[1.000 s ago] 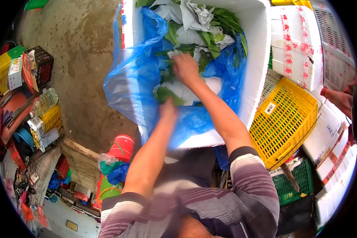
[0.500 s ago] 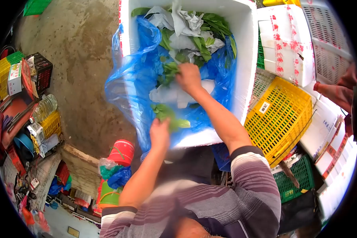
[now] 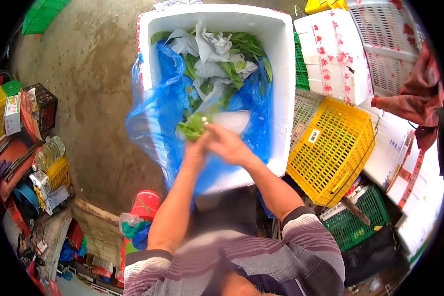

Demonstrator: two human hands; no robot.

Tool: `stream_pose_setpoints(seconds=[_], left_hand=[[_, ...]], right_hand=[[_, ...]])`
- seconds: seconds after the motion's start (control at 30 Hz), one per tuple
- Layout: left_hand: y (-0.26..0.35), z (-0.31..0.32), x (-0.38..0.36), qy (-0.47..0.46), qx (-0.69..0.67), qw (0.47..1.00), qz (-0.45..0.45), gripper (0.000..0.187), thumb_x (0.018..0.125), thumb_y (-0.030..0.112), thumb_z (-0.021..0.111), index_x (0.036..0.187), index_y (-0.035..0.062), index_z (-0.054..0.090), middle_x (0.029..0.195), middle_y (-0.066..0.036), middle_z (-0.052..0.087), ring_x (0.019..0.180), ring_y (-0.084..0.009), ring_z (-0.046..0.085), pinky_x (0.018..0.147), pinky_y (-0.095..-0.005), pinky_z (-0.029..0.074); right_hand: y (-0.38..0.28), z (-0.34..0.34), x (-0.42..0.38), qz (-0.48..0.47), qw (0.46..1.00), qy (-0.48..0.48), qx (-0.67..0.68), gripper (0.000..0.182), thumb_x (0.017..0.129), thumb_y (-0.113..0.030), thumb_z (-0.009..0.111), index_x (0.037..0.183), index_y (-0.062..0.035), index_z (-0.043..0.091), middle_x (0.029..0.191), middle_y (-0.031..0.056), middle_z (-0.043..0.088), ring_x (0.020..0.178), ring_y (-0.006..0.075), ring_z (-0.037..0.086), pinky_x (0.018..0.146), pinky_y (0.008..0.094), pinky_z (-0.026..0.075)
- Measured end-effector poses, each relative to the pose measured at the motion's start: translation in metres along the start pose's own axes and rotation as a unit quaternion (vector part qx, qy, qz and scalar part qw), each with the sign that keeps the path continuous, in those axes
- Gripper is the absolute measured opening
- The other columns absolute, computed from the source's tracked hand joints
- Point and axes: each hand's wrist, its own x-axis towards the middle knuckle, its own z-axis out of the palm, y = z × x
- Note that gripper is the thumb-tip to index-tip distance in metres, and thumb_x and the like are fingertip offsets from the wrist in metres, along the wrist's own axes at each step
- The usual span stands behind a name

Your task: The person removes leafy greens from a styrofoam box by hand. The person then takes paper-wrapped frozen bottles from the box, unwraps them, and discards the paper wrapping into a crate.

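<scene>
A white foam box (image 3: 287, 98) lined with blue plastic (image 3: 155, 106) holds leafy greens (image 3: 246, 44) and crumpled pale paper (image 3: 214, 47). Over its near half, my left hand (image 3: 196, 150) is closed round the stems of a small bunch of greens (image 3: 192, 127), leaves pointing away from me. My right hand (image 3: 227, 144) meets it from the right, its fingers together at the base of the same bunch; whether it grips the stems is hard to make out. A flat pale sheet (image 3: 234, 121) lies in the box just beyond my right hand.
To the right stand a yellow crate (image 3: 333, 150), a green crate (image 3: 357, 219) and white boxes with red print (image 3: 333, 56). A red bucket (image 3: 146, 204) with plastic bags is at the near left. Further left are a dark crate (image 3: 45, 106) and assorted goods.
My right hand has come back from the paper and greens towards my left hand. The two hands now meet at the bunch. The whole view has shifted, with the box lower and further left.
</scene>
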Motion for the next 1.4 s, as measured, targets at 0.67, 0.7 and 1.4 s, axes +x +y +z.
stream_pose_setpoints(seconds=[0.67,0.7,1.4], left_hand=[[0.029,-0.023,-0.031,0.123,0.146,0.981,0.041,0.032,0.092,0.015,0.069,0.121,0.0034,0.062,0.109,-0.002,0.063,0.096,-0.0125,0.059,0.085,-0.0278,0.048],[0.027,-0.025,-0.030,0.132,0.154,0.978,0.041,0.033,0.092,0.015,0.069,0.121,0.0032,0.062,0.109,-0.002,0.063,0.096,-0.0126,0.059,0.085,-0.0278,0.048],[0.031,0.017,0.144,0.218,0.223,0.931,0.187,0.030,0.086,0.017,0.073,0.107,-0.0033,0.067,0.098,-0.012,0.070,0.084,-0.0226,0.063,0.078,-0.0359,0.049]], right_hand=[[-0.008,-0.086,0.174,-0.309,0.821,0.258,-0.405,0.032,0.078,-0.008,0.060,0.109,-0.0047,0.066,0.095,0.0190,0.068,0.085,0.0381,0.065,0.074,0.0437,0.052],[-0.001,-0.083,0.146,-0.328,0.829,0.242,-0.381,0.032,0.077,-0.006,0.061,0.109,-0.0046,0.066,0.094,0.0188,0.067,0.083,0.0378,0.064,0.073,0.0433,0.052],[0.009,-0.129,0.257,-0.068,0.736,0.139,-0.659,0.096,0.071,-0.060,0.074,0.146,-0.0083,0.042,0.148,0.0184,0.044,0.135,0.0427,0.042,0.113,0.0664,0.022]])
